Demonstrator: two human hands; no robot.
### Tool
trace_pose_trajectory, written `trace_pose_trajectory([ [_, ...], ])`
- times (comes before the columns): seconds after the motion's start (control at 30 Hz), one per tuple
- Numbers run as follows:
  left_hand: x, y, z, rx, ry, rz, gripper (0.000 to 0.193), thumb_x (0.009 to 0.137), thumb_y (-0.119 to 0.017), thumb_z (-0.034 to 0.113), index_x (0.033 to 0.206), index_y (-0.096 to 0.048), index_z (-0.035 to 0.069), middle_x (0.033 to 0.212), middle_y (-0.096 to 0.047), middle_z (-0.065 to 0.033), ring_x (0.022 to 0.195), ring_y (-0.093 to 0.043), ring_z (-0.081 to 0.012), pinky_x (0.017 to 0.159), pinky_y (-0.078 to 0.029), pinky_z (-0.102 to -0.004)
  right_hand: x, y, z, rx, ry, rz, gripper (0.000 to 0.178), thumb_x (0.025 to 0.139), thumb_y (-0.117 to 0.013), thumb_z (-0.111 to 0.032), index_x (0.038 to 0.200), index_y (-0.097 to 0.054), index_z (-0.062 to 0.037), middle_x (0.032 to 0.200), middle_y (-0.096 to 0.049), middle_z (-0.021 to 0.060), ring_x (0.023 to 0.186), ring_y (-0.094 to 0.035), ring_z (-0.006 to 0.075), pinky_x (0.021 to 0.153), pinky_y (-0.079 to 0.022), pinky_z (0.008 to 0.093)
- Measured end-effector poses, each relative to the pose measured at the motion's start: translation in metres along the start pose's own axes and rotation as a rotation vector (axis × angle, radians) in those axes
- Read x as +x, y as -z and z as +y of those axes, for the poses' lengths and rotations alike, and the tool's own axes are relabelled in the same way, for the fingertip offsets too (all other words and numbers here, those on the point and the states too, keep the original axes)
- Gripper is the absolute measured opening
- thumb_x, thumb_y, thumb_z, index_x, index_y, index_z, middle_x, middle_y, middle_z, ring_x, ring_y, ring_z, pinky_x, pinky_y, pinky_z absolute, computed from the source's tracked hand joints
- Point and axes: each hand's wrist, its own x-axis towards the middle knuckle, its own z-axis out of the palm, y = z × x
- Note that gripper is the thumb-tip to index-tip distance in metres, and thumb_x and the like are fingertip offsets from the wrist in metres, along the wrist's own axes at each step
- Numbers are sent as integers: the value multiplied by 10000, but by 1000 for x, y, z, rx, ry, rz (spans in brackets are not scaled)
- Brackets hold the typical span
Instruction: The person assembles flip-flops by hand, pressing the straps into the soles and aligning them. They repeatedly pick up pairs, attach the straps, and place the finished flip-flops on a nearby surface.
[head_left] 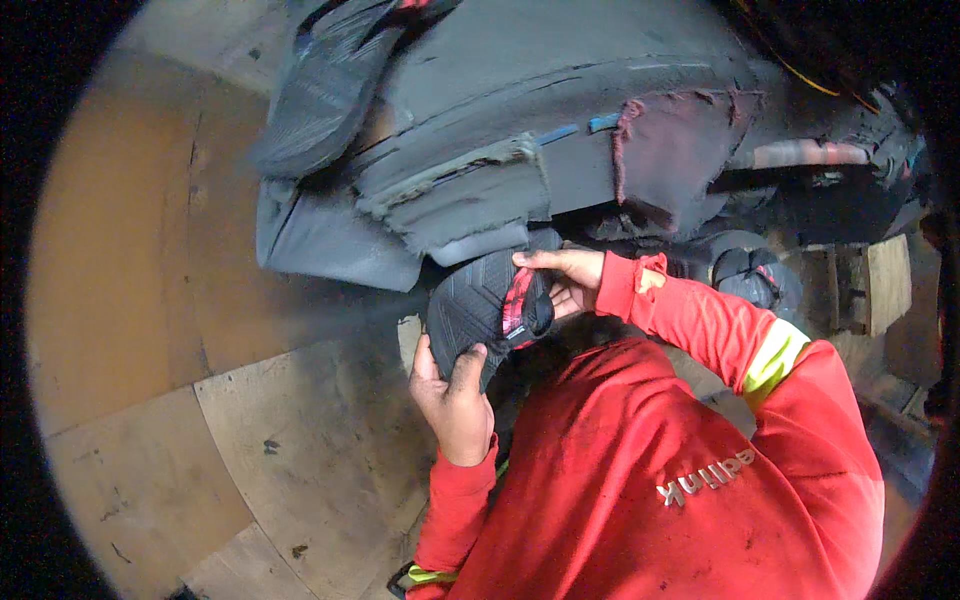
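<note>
A black flip-flop (468,305) with a textured footbed and a red-and-black strap is held in front of my body. My left hand (456,405) grips its near end, thumb on top and fingers along the edge. At the far end, my right hand (568,275) pinches the edge near the strap, thumb on the upper face. Some of the right fingers are hidden beneath it.
A dusty grey padded surface (570,90) with torn cloth patches, one of them reddish (675,150), lies ahead. More black footwear sits at upper left (330,105) and right (755,275). Brown floor boards (290,440) spread on the left; a wooden block (888,285) stands far right.
</note>
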Motion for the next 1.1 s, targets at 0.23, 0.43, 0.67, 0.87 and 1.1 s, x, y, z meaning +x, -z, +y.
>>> trace_pose_trajectory([
  [0.23, -47, 28, 33, 346, -93, -188, 797, 866, -731, 186, 1475, -278, -59, 1423, -437, -187, 1283, -464, -259, 1089, -352, -364, -12, -45, 43, 251, 261, 80, 1094, 899, -719, -171, 1504, 192, -159, 1158, -623, 206, 918, -702, 334, 857, -581, 487],
  [0.43, -8, -5, 16, 805, -297, -219, 754, 812, -632, 20, 1485, -295, -27, 1300, -548, -271, 1185, -583, -347, 982, -461, -388, 42, 5, 35, 318, 201, -112, 576, 913, -702, -246, 1368, -377, -105, 1063, -671, 183, 944, -702, 307, 889, -572, 466],
  [0.67, -5, -17, -5, 682, -293, -136, 776, 774, -563, -28, 1493, -271, -31, 1288, -556, -269, 1143, -588, -350, 1000, -442, -384, 32, 24, 16, 189, 93, -76, 559, 899, -717, -246, 1328, -395, -88, 1060, -684, 211, 841, -723, 299, 780, -608, 444],
  [0.87, -73, 23, 0, 753, -242, -106, 798, 745, -542, -58, 1492, -260, -52, 1339, -487, -236, 1053, -598, -285, 921, -482, -371, -11, -20, 25, 183, 215, -71, 976, 856, -739, -85, 1511, -24, -191, 1100, -649, 196, 860, -713, 310, 779, -597, 476],
  [1.1, -125, 81, -69, 527, 282, 3, 794, 848, -677, 52, 1492, -215, 4, 1331, -481, -159, 1129, -551, -224, 987, -442, -347, -20, -29, 66, -341, 499, -2, 1398, 710, -784, 124, 1511, 268, -328, 1244, -553, 130, 1065, -629, 223, 913, -536, 401],
])
